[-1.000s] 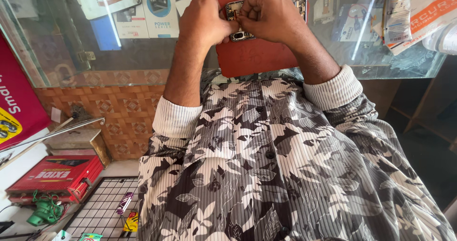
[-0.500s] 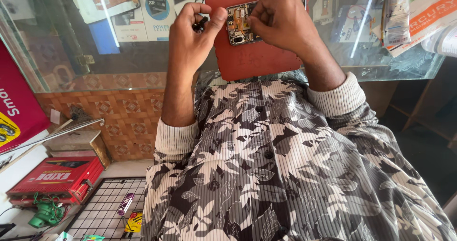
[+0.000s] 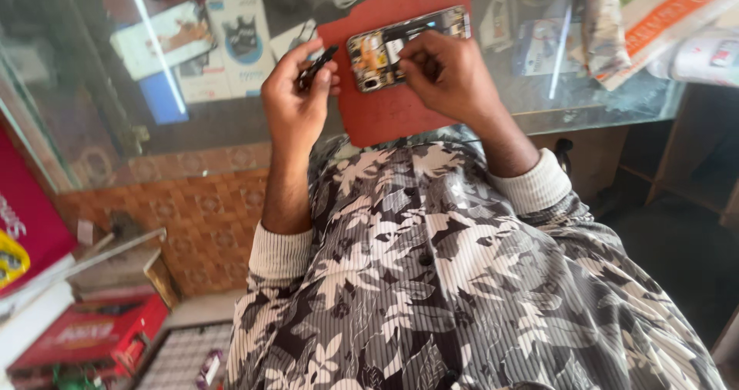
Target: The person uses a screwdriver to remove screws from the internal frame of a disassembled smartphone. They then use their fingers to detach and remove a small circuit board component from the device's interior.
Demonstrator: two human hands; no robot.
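An opened phone point(image 3: 400, 40) with its circuit board showing lies on a red work mat point(image 3: 385, 109) on the glass counter. My left hand point(image 3: 296, 101) is at the mat's left edge and pinches a small thin black part point(image 3: 317, 65) between thumb and fingers, lifted clear of the phone. My right hand point(image 3: 446, 74) rests over the phone's near right side with fingers curled onto it, holding it down. Whether a tool is in the right hand is hidden by the fingers.
Under the glass counter point(image 3: 231, 128) lie phone-accessory boxes point(image 3: 239, 40) and cards. An orange-and-white packet point(image 3: 662, 20) and wrapped items sit at the far right. A red box point(image 3: 85, 336) and a wire rack point(image 3: 181, 359) are low on the left, beside a tiled wall.
Both hands were together on the phone; the left hand has drawn away to the left with the small black part. The view has shifted down and left.
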